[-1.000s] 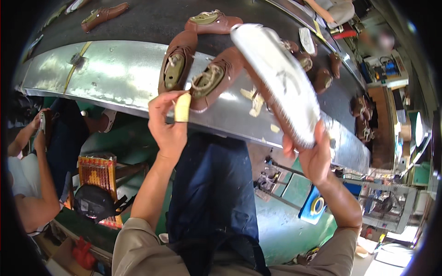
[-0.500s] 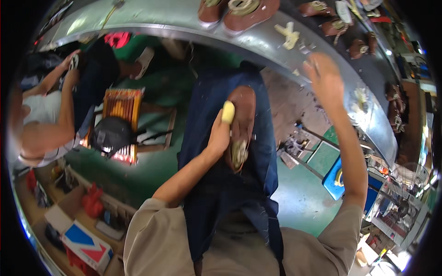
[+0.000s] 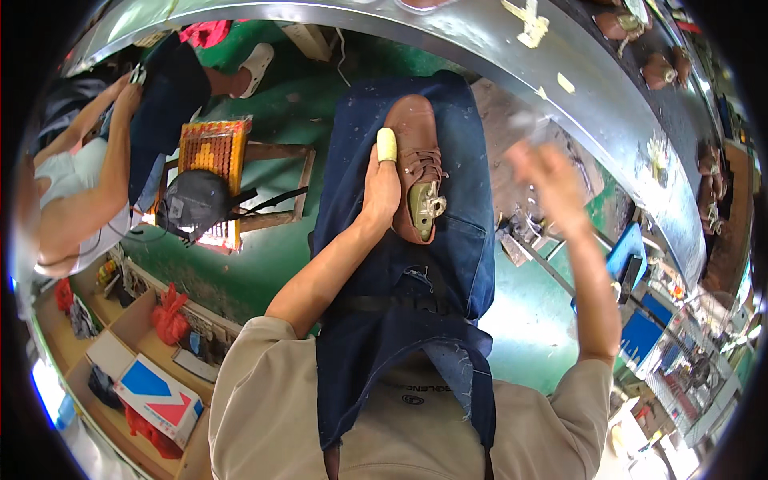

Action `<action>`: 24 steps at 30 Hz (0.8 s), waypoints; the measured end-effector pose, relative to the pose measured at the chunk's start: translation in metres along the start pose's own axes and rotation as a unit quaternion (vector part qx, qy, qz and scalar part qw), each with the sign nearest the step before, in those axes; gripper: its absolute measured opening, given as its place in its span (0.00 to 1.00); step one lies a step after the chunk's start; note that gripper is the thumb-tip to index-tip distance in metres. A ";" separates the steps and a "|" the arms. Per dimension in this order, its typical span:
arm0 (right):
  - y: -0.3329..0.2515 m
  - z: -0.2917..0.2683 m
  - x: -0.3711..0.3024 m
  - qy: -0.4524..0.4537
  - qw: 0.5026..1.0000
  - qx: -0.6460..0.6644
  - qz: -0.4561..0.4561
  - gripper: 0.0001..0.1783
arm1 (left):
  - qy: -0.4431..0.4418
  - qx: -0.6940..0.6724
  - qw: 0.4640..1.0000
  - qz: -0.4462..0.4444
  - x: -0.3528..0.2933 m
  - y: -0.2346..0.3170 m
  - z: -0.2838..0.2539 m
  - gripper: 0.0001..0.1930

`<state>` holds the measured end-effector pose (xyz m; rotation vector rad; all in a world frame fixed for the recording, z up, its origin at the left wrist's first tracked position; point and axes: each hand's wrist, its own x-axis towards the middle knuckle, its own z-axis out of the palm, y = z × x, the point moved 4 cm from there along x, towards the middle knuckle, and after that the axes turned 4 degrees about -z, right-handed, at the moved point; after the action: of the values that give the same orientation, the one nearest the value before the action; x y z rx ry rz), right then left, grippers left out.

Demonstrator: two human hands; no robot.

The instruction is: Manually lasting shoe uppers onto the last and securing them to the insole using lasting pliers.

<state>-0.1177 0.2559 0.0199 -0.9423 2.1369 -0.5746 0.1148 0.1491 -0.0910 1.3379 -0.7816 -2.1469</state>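
A brown lace-up shoe (image 3: 414, 128) lies on the dark blue apron (image 3: 456, 256) over my lap, toe pointing away from me. Its opening shows a pale green insert with a whitish knotted string. My left hand (image 3: 382, 190) grips the shoe along its left side, and a yellow cover wraps one of its digits. To the right of the shoe, my right hand (image 3: 552, 180) is in the air, apart from it. Motion smears those fingers; a greyish blur shows by their tips, too unclear to name.
A curved metal bench (image 3: 480, 60) runs across the front and right, carrying more brown shoes (image 3: 620, 24) and yellowish scraps (image 3: 528, 24). A stool with a beaded mat (image 3: 212, 152) and black bag (image 3: 196, 200) stands left, near another person. Wooden compartments (image 3: 132, 324) are lower left.
My right hand has come away from the bench's edge, back toward my lap. The shoe's laces and opening now face up more plainly, with my left hand still on it. The view has shifted.
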 end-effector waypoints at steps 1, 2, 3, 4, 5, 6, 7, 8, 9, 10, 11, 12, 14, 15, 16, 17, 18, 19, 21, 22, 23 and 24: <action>-0.002 0.032 -0.017 -0.057 0.996 0.062 0.001 0.21 | -0.004 0.006 1.000 -0.008 0.002 -0.006 -0.004 0.26; -0.012 0.056 -0.033 -0.016 0.996 0.068 -0.048 0.23 | 0.006 0.057 0.998 0.026 0.008 -0.013 -0.010 0.26; -0.021 0.072 -0.042 0.024 0.992 0.073 -0.098 0.25 | 0.017 0.107 0.992 0.061 0.011 -0.016 -0.014 0.27; -0.024 0.077 -0.044 0.027 0.993 0.076 -0.088 0.25 | 0.037 0.183 0.978 0.089 0.006 -0.012 -0.011 0.25; -0.030 0.080 -0.047 0.047 0.992 0.052 -0.101 0.24 | 0.033 0.188 0.978 0.082 0.001 -0.009 -0.009 0.25; -0.032 0.081 -0.050 0.067 0.991 0.028 -0.114 0.23 | 0.021 0.250 0.962 0.110 -0.005 -0.004 -0.004 0.24; -0.029 0.080 -0.050 0.068 0.992 0.031 -0.106 0.23 | 0.008 0.309 0.941 0.139 -0.008 -0.001 -0.001 0.22; -0.028 0.080 -0.047 0.072 0.991 0.015 -0.113 0.20 | 0.000 0.320 0.935 0.154 -0.006 0.001 -0.001 0.22; -0.026 0.078 -0.043 0.075 0.990 -0.001 -0.119 0.18 | -0.007 0.323 0.934 0.152 -0.003 0.005 -0.003 0.22; -0.020 0.080 -0.039 0.042 0.992 0.043 -0.113 0.16 | -0.015 0.354 0.928 0.117 0.001 0.007 -0.006 0.23; -0.012 0.085 -0.036 0.046 0.992 0.041 -0.109 0.16 | -0.022 0.381 0.920 0.083 0.003 0.012 -0.004 0.24; -0.002 0.094 -0.034 -0.002 0.986 0.146 -0.080 0.14 | -0.020 0.374 0.925 0.066 0.002 0.023 0.000 0.27; -0.007 0.098 -0.039 -0.111 0.960 0.251 -0.050 0.08 | -0.042 0.341 0.936 0.072 0.018 0.015 -0.005 0.25; -0.010 0.101 -0.049 -0.199 0.925 0.324 0.010 0.08 | -0.055 0.314 0.944 0.087 0.018 0.017 -0.005 0.24; -0.019 0.099 -0.060 -0.251 0.912 0.325 -0.007 0.09 | -0.043 0.352 0.930 0.094 0.018 0.016 -0.005 0.21; -0.029 0.099 -0.071 -0.301 0.895 0.327 -0.024 0.09 | -0.033 0.392 0.914 0.099 0.017 0.016 -0.006 0.19; -0.038 0.099 -0.077 -0.346 0.881 0.318 -0.050 0.12 | -0.043 0.370 0.927 0.048 0.023 0.012 -0.011 0.18; -0.045 0.098 -0.082 -0.340 0.884 0.289 -0.137 0.10 | -0.034 0.369 0.928 0.048 0.024 0.002 -0.021 0.18; -0.030 0.104 -0.082 -0.324 0.859 0.387 -0.085 0.09 | -0.046 0.226 0.972 0.048 0.032 -0.011 -0.026 0.18; -0.016 0.107 -0.074 -0.249 0.872 0.413 -0.082 0.08 | -0.048 0.147 0.988 0.015 0.029 -0.010 -0.024 0.18; -0.001 0.103 -0.070 -0.171 0.881 0.436 -0.072 0.09 | -0.046 0.145 0.988 0.013 0.020 -0.003 -0.011 0.18; 0.001 0.091 -0.061 -0.132 0.917 0.374 -0.037 0.15 | -0.014 0.070 0.997 0.012 0.014 0.009 -0.004 0.19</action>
<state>-0.0197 0.2935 -0.0124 -0.6126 1.4481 -1.1260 0.1139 0.1331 -0.0951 1.3633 -0.9704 -2.1302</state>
